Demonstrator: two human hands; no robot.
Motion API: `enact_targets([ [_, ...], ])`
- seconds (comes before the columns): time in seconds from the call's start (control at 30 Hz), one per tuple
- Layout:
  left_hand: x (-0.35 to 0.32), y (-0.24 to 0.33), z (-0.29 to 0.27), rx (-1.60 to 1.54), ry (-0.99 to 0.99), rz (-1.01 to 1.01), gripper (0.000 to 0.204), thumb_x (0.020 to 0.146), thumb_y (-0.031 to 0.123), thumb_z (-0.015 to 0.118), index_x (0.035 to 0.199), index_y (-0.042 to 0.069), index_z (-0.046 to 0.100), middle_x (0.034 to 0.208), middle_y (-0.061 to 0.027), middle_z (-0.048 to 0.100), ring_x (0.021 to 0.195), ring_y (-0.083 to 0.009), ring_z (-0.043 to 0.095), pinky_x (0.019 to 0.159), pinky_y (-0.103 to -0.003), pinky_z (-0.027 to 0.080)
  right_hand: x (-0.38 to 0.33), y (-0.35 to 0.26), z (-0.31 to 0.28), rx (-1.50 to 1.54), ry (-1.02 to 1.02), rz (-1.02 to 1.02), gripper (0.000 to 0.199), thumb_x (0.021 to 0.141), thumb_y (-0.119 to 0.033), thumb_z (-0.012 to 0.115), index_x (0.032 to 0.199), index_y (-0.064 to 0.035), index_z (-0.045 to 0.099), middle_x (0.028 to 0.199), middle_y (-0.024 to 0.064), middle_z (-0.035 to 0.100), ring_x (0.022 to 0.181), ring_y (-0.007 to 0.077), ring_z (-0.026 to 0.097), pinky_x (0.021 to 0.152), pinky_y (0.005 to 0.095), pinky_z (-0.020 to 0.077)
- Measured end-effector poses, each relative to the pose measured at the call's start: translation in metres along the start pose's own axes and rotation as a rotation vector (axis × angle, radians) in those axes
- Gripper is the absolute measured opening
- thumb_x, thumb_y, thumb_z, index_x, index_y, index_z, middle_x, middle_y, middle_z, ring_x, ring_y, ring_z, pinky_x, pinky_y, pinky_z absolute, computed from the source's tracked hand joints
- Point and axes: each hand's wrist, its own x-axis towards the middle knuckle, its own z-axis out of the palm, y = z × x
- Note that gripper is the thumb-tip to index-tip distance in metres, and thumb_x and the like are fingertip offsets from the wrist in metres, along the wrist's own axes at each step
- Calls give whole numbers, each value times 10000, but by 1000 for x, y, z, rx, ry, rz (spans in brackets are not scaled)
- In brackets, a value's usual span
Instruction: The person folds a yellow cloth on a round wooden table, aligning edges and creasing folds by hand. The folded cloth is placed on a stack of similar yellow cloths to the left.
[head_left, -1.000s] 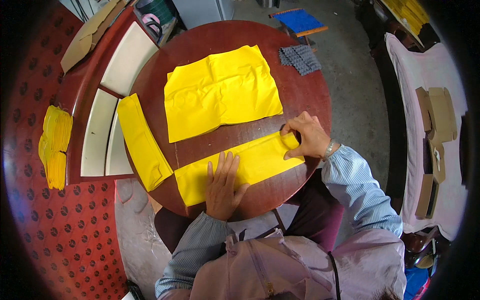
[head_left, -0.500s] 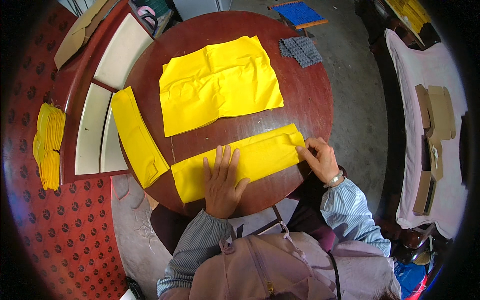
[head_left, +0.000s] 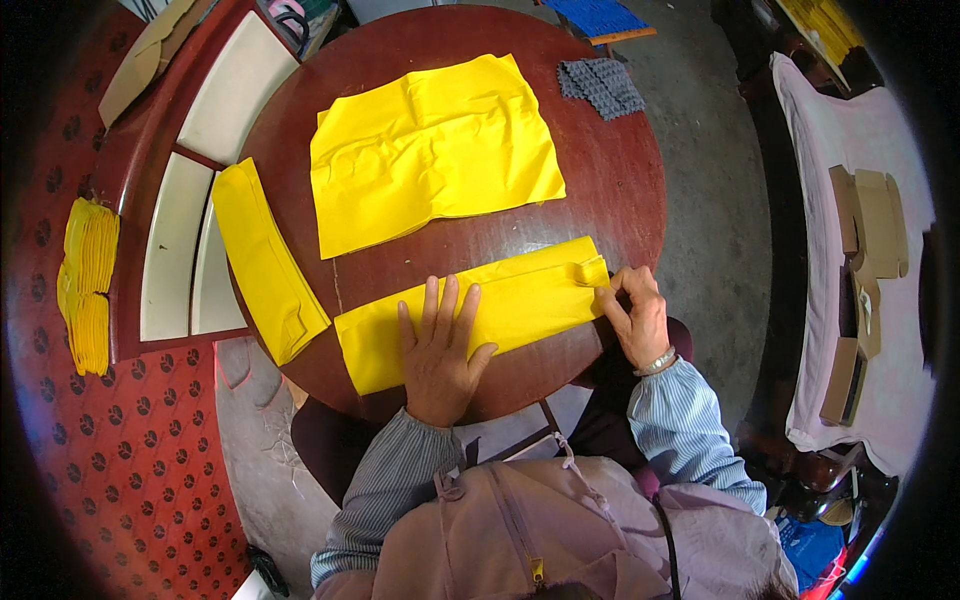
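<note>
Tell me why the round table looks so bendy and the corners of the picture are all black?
In the head view, a wide fisheye lens bulges straight edges toward the rim, so the round table and floor curve; the corners fall outside the lens circle and go black. Light is even and soft, with little glare; the left hand, right hand and folded yellow strip look sharp.

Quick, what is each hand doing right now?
Left hand: open, pressed flat on the folded yellow strip.
Right hand: fingers closed, pinching the strip's right end.
</note>
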Motion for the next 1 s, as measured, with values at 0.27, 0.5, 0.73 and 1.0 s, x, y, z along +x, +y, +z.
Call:
enact_targets([
  [0.27, 1, 2, -1, -10, 5, -23, 805, 892, 345, 764, 1594, 129, 434, 1675, -157, 390, 1596, -367, 285, 1269, -636, 146, -6, 12, 6, 58, 53, 33, 231, 848, -98, 786, 1022, -57, 638, 836, 58, 641, 882, 255, 593, 855, 379, 457],
  [0.5, 3, 5, -2, -27, 54, -24, 762, 893, 298, 760, 1580, 165, 458, 1657, -151, 406, 1579, -378, 316, 1242, -670, 185, -6, 21, 4, 73, -17, -2, 361, 837, -62, 782, 1158, -67, 617, 850, 30, 665, 903, 239, 602, 918, 385, 451],
  [0.73, 15, 12, -10, -162, -81, 200, 656, 917, 118, 640, 1555, 211, 521, 1650, -134, 438, 1575, -355, 339, 1245, -664, 203, -5, 24, 5, 43, 3, -82, 373, 831, -66, 780, 1163, -77, 611, 850, 30, 659, 887, 250, 602, 888, 394, 446],
  [1.0, 23, 7, 3, -169, -163, 398, 557, 937, 63, 596, 1473, 206, 636, 1595, -114, 530, 1553, -318, 396, 1234, -655, 291, -4, -6, -6, -203, 140, -214, 350, 802, -83, 767, 1124, -78, 631, 914, 45, 643, 916, 274, 589, 874, 430, 409],
])
